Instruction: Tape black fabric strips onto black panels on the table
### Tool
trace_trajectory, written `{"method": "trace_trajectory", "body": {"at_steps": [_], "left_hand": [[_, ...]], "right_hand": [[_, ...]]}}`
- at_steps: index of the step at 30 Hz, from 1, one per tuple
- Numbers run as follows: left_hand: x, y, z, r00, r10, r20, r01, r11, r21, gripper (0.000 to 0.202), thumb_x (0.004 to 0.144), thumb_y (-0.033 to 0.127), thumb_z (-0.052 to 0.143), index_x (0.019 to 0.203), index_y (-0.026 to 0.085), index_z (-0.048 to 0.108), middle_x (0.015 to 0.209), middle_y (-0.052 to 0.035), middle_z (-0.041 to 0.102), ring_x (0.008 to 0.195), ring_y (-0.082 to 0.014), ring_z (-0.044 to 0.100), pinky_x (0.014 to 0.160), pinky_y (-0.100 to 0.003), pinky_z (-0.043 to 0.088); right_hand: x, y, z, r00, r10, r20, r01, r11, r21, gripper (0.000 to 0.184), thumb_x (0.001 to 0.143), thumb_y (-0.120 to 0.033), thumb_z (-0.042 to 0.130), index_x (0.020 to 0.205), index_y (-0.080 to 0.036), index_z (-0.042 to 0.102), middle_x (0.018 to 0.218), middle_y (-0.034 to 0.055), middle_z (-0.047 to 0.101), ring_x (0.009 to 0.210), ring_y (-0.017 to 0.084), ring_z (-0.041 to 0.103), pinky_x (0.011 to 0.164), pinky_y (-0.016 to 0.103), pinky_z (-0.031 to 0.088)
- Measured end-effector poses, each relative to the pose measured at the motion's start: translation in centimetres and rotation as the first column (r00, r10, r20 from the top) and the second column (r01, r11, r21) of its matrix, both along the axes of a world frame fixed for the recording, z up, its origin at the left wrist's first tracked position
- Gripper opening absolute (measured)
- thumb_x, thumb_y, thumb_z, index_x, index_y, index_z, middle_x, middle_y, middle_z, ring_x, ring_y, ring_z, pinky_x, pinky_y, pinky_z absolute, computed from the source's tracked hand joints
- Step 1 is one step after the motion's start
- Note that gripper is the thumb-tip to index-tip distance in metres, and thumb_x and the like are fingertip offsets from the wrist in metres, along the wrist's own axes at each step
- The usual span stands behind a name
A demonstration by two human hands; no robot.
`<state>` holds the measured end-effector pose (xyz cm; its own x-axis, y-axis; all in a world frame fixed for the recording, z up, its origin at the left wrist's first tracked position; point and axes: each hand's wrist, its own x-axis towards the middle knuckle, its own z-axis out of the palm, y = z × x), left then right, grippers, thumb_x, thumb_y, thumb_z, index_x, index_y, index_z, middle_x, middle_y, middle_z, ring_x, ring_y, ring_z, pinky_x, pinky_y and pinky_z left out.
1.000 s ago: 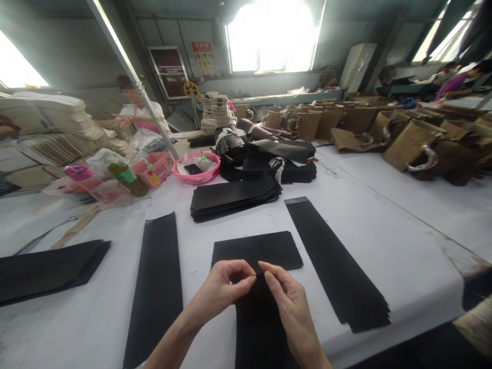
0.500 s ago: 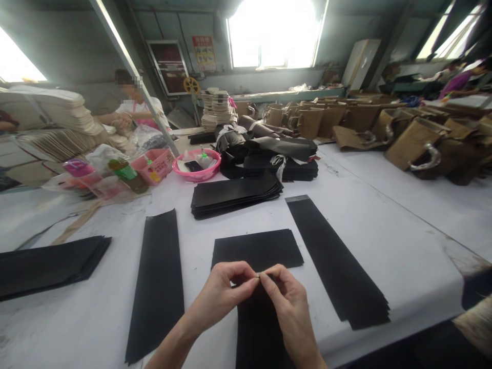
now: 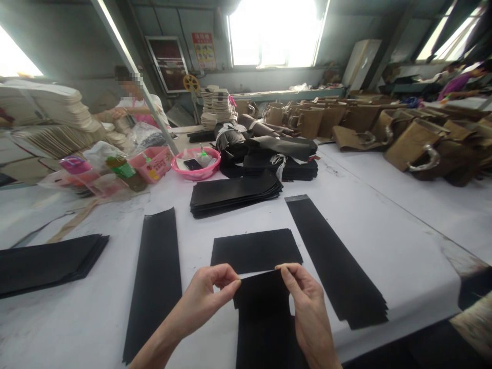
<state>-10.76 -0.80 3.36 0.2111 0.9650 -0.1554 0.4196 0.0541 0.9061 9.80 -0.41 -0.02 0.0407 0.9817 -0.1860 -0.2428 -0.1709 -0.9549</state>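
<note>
Between my hands is a black sheet [image 3: 263, 297], its far edge stretched level near the front of the table. My left hand [image 3: 213, 294] pinches its left corner between thumb and fingers. At the right corner, my right hand [image 3: 303, 292] pinches the same edge. The sheet's lower part runs down out of the picture. Just beyond my fingertips lies a flat black rectangular piece [image 3: 255, 250]. A long black strip stack [image 3: 156, 282] lies to my left, and another long stack of black strips [image 3: 338, 261] slants away on the right.
Behind are a black stack [image 3: 234, 193], tied black bundles [image 3: 282, 166] and a pink basin [image 3: 196, 173] with a phone in it. More black pieces [image 3: 49, 264] lie far left. Brown bags [image 3: 417, 146] crowd the back right. A person [image 3: 140, 105] sits across the table beside a slanted pole.
My hands were together, fingertips meeting at the sheet's edge. They have moved apart to its two corners, and the edge between them now shows spread out.
</note>
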Motion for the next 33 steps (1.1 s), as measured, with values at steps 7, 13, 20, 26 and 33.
{"method": "trace_trajectory", "body": {"at_steps": [7, 13, 20, 26, 33], "left_hand": [[-0.3, -0.3, -0.3, 0.997, -0.029, 0.068, 0.031, 0.999, -0.035, 0.027, 0.09, 0.036, 0.053, 0.076, 0.015, 0.062, 0.072, -0.0014, 0.063, 0.068, -0.0125, 0.056, 0.061, -0.02, 0.041], [-0.1, -0.2, -0.1, 0.992, -0.073, 0.106, 0.079, 0.996, -0.045, 0.027, 0.091, 0.038, 0.053, 0.081, 0.015, 0.063, 0.077, -0.0027, 0.064, 0.073, -0.0138, 0.057, 0.065, -0.021, 0.043], [-1.0, -0.5, -0.9, 0.982, -0.12, 0.147, 0.13, 0.99, -0.061, 0.026, 0.094, 0.038, 0.048, 0.095, 0.017, 0.063, 0.081, -0.0027, 0.061, 0.076, -0.0142, 0.056, 0.069, -0.023, 0.045], [-1.1, 0.5, -0.4, 0.991, 0.079, 0.104, -0.084, 0.995, 0.051, 0.029, 0.096, 0.04, 0.042, 0.117, 0.025, 0.056, 0.103, -0.0032, 0.063, 0.098, -0.0171, 0.059, 0.086, -0.028, 0.046], [4.2, 0.9, 0.8, 0.984, -0.033, -0.176, 0.081, 0.959, 0.273, 0.013, 0.09, 0.031, 0.056, 0.088, 0.024, 0.067, 0.096, -0.0013, 0.066, 0.087, -0.0166, 0.059, 0.082, -0.027, 0.043]], "right_hand": [[0.4, 0.1, -0.6, 0.999, -0.011, -0.043, 0.009, 0.999, -0.037, 0.025, 0.081, -0.044, 0.067, 0.087, -0.02, 0.067, 0.083, 0.0016, 0.061, 0.083, 0.017, 0.054, 0.073, 0.024, 0.043], [0.4, 0.2, -0.5, 0.994, -0.014, -0.105, 0.008, 0.998, -0.057, 0.024, 0.081, -0.043, 0.067, 0.088, -0.02, 0.066, 0.079, 0.0004, 0.059, 0.079, 0.015, 0.053, 0.068, 0.022, 0.042], [0.6, 0.2, -0.3, 0.999, 0.014, -0.033, -0.015, 0.999, -0.035, 0.027, 0.084, -0.046, 0.063, 0.09, -0.02, 0.066, 0.08, 0.0007, 0.059, 0.078, 0.015, 0.052, 0.066, 0.021, 0.041], [0.3, -0.2, -0.3, 0.992, 0.026, 0.127, -0.03, 0.999, 0.034, 0.03, 0.088, -0.047, 0.057, 0.098, -0.021, 0.067, 0.085, 0.0015, 0.063, 0.081, 0.016, 0.054, 0.072, 0.023, 0.042], [-0.8, -0.9, -0.7, 0.984, 0.077, 0.163, -0.104, 0.981, 0.164, 0.026, 0.091, -0.041, 0.054, 0.102, -0.022, 0.067, 0.091, 0.003, 0.064, 0.081, 0.017, 0.058, 0.074, 0.026, 0.044]]}}
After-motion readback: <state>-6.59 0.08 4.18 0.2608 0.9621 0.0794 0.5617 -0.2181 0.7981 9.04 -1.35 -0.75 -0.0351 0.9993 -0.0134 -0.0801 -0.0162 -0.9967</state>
